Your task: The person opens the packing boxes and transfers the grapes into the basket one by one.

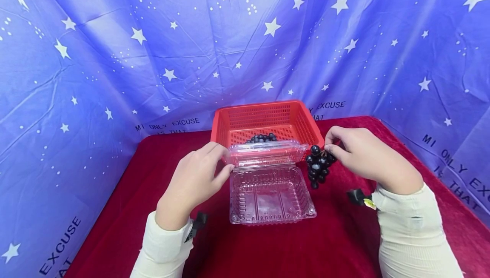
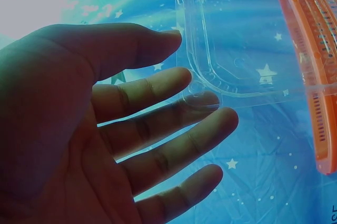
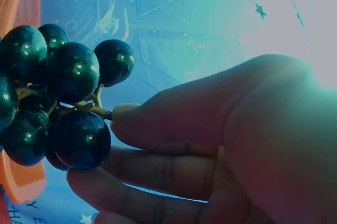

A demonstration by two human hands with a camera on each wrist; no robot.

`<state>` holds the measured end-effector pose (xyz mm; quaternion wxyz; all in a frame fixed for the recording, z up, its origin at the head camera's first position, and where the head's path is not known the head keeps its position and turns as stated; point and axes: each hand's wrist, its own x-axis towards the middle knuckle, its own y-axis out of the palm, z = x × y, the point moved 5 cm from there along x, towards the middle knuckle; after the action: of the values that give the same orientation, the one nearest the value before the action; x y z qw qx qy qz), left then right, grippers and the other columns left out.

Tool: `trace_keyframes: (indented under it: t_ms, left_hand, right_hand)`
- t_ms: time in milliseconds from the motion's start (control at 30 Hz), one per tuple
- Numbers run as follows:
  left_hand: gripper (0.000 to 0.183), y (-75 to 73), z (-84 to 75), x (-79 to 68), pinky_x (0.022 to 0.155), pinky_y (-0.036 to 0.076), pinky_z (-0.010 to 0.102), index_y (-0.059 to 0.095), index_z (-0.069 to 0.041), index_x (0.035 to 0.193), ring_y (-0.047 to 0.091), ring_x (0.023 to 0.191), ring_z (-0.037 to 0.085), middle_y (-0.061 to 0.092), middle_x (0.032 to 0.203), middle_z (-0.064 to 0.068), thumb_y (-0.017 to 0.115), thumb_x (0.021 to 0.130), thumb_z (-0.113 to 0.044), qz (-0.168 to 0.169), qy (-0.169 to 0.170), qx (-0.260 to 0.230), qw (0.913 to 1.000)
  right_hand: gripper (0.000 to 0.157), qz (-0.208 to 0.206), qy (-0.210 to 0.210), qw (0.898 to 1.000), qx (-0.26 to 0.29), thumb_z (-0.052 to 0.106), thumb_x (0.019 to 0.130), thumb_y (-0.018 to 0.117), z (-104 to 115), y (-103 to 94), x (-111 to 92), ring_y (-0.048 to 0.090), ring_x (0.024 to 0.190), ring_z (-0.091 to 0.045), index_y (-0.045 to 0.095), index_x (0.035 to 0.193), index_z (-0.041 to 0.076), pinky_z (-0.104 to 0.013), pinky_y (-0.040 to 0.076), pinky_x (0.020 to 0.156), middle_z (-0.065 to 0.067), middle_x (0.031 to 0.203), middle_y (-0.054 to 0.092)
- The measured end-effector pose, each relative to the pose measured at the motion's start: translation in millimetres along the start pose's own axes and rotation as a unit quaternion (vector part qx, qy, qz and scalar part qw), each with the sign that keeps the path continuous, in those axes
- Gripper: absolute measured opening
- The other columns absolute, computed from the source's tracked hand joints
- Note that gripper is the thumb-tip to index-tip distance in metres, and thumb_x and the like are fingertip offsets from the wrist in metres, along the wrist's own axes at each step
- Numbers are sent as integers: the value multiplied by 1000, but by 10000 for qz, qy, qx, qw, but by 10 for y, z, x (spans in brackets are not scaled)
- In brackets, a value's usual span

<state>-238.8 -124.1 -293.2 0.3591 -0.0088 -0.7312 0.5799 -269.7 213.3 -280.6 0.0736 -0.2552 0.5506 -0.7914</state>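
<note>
A clear plastic clamshell box sits on the red cloth, its hinged lid raised at the back. At the lid's left edge, my left hand touches the plastic with fairly straight, spread fingers. The left wrist view shows one finger behind the clear lid corner and the thumb apart from the fingers. My right hand pinches the stem of a bunch of dark grapes, which hangs to the right of the box. In the right wrist view the stem meets the thumb tip.
Behind the box stands a red perforated basket, with more dark grapes inside, partly hidden by the lid. Red velvet cloth covers the table. A blue star-patterned curtain surrounds it at the back and sides.
</note>
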Motion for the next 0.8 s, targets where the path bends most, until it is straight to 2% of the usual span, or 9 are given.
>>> trace_keyframes:
  t_ms: [200, 400, 633, 800]
  left_hand:
    - [18, 2, 1, 3, 67, 55, 33, 69, -16, 102, 61, 71, 12, 68, 100, -4, 75, 91, -28, 21, -22, 14, 10000]
    - [18, 7, 4, -1, 67, 54, 32, 68, -16, 102, 60, 71, 12, 68, 100, -5, 76, 91, -29, 95, -71, 19, 9999]
    - [18, 5, 6, -6, 67, 54, 32, 68, -17, 101, 60, 71, 12, 68, 100, -5, 76, 91, -28, 111, -71, 16, 9999]
    - [18, 5, 11, 4, 67, 54, 32, 68, -17, 101, 61, 72, 12, 68, 101, -5, 75, 91, -29, 124, -72, 7, 9999]
  right_hand:
    - [4, 77, 277, 9996, 26, 13, 96, 65, -73, 4, 16, 46, 62, -14, 62, 93, 15, -34, 42, 66, 3, 72, 57]
    - [4, 19, 357, 9994, 25, 14, 97, 62, -139, 22, 35, 47, 65, -15, 64, 95, 11, -36, 43, 68, 2, 73, 58]
    - [4, -26, 618, 9981, 30, 15, 98, 63, -217, 32, 58, 48, 64, -17, 64, 100, 12, -36, 42, 65, 1, 72, 59]
    - [3, -237, 710, 9972, 79, 15, 98, 64, -244, 17, 69, 52, 68, -19, 64, 97, 13, -36, 42, 66, 0, 77, 65]
